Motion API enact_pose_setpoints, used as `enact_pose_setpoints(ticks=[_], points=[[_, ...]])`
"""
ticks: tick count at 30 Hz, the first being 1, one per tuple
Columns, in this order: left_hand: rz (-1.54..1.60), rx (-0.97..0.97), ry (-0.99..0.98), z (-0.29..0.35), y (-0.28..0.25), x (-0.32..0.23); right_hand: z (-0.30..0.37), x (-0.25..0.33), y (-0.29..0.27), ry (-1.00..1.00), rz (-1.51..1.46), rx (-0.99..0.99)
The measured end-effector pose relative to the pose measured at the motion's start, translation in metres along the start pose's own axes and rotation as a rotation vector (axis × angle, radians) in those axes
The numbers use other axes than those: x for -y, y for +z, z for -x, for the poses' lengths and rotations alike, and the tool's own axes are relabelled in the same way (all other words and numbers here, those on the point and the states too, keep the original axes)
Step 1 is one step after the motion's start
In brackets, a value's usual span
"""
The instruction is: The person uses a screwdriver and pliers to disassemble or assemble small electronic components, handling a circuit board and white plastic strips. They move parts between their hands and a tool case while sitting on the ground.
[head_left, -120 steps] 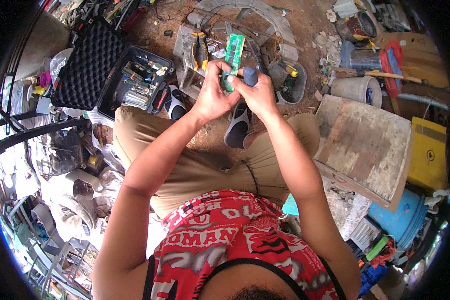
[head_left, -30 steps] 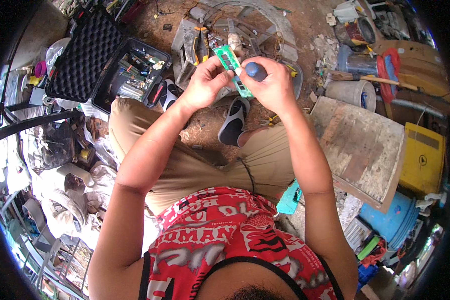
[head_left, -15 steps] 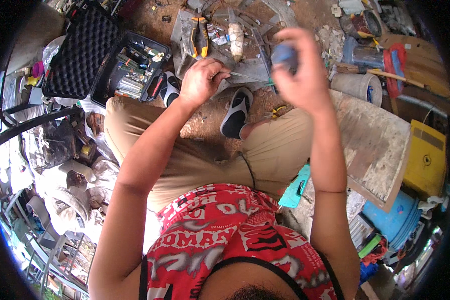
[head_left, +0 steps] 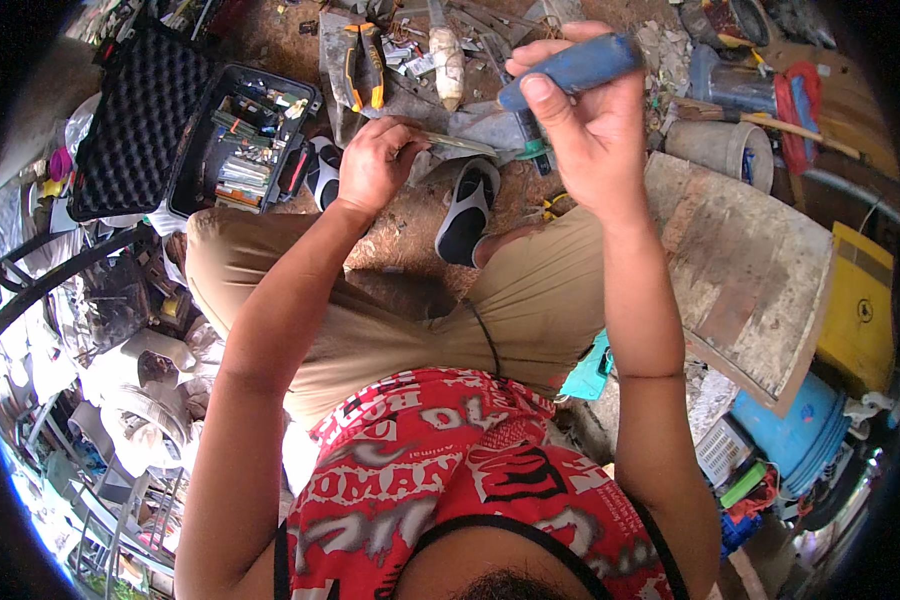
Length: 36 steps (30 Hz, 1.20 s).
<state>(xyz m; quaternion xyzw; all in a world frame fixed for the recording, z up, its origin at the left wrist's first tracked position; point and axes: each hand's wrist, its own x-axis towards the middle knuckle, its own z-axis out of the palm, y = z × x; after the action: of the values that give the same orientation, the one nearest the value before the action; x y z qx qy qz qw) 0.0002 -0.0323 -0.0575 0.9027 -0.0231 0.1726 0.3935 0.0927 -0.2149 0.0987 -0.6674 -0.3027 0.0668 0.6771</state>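
Note:
My left hand (head_left: 372, 165) is closed in a pinch on a thin pale strip (head_left: 460, 144), which points right above the ground between my feet. What material it is I cannot tell. Raised on the other side, my right hand (head_left: 600, 130) grips a blue oblong piece with rounded ends (head_left: 575, 72) between thumb and fingers. The blue piece is tilted, its right end higher. Behind the strip's tip stands a dark bar with a green band (head_left: 532, 148). Orange-and-black pliers (head_left: 364, 68) lie beyond my left hand, beside a whitish wrapped, pointed tool (head_left: 447, 62).
An open black case (head_left: 185, 185) with many small parts lies at the left, its foam-lined lid (head_left: 140, 125) folded back. At the right are a worn board (head_left: 740, 270), a yellow case (head_left: 858, 310) and a blue bucket (head_left: 795, 430). A grey bucket (head_left: 715, 150) lies farther off.
My right hand has risen and turned, so the blue piece now shows lengthwise. The whole view has shifted a little, with my left hand appearing slightly farther left, still pinching the strip.

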Motion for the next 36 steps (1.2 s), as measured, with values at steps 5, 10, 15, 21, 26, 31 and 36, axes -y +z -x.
enact_pose_setpoints(ticks=[5, 10, 15, 21, 26, 31, 36], points=[[-0.014, 0.014, -0.049, -0.005, 0.001, -0.005, 0.001, -0.021, 0.007, 0.021, 0.01, 0.008], [0.008, 0.03, -0.026, -0.008, 0.002, -0.01, 0.002, -0.027, 0.004, 0.077, 0.039, 0.08], [0.007, 0.064, -0.04, -0.008, 0.006, -0.009, -0.006, -0.02, 0.001, 0.139, 0.002, 0.126], [0.041, 0.069, -0.036, -0.007, 0.012, -0.008, -0.013, -0.014, 0.001, 0.024, 0.003, 0.071], [0.022, 0.098, -0.055, -0.005, 0.014, -0.005, -0.011, -0.021, 0.0, -0.046, -0.088, -0.2], [0.014, 0.098, -0.034, -0.007, 0.013, -0.01, -0.013, -0.028, -0.012, 0.045, 0.107, -0.229], [-0.023, 0.118, -0.037, -0.007, 0.015, -0.007, -0.013, -0.031, -0.028, 0.154, 0.1, -0.039]])
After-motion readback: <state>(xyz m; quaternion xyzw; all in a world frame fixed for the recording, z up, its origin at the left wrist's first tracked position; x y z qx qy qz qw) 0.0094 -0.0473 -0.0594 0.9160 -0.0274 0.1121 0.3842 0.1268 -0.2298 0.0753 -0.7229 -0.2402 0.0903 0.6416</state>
